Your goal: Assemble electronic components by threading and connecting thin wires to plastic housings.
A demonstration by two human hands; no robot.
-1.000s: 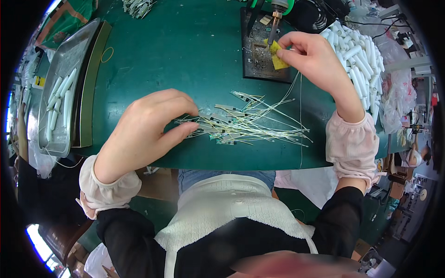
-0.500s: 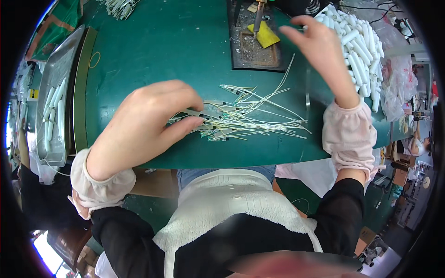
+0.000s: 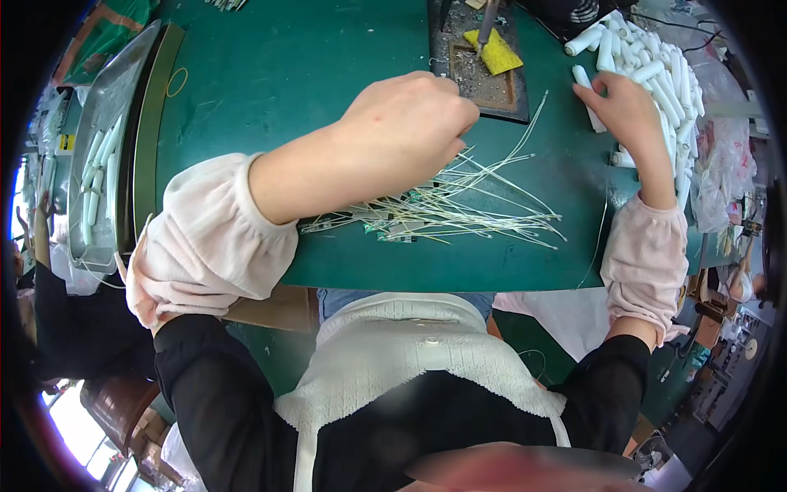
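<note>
My left hand (image 3: 414, 127) is closed, held over the far side of a loose pile of small circuit boards with thin pale wires (image 3: 492, 193). Its fingertips point away from view, so what they pinch is hidden. On the right, my right hand (image 3: 631, 115) has thumb and fingers around a white cylinder (image 3: 583, 77) that looks like a battery cell, standing out at the left edge of a big heap of similar white cylinders (image 3: 674, 82). The wires fan out to the right across the green table (image 3: 270, 90).
A soldering iron (image 3: 489, 23) rests by a yellow sponge (image 3: 500, 54) on a dark, debris-strewn tray (image 3: 520, 94) at the back. On the left stands a metal tray (image 3: 123, 90) with white cylinders, a rubber band (image 3: 177, 82) near it. Plastic bags (image 3: 721, 160) lie far right.
My left hand has moved right and away from me, off the pile's left end, and its fingers have closed. My right hand has come down to the heap and taken hold of a white cylinder.
</note>
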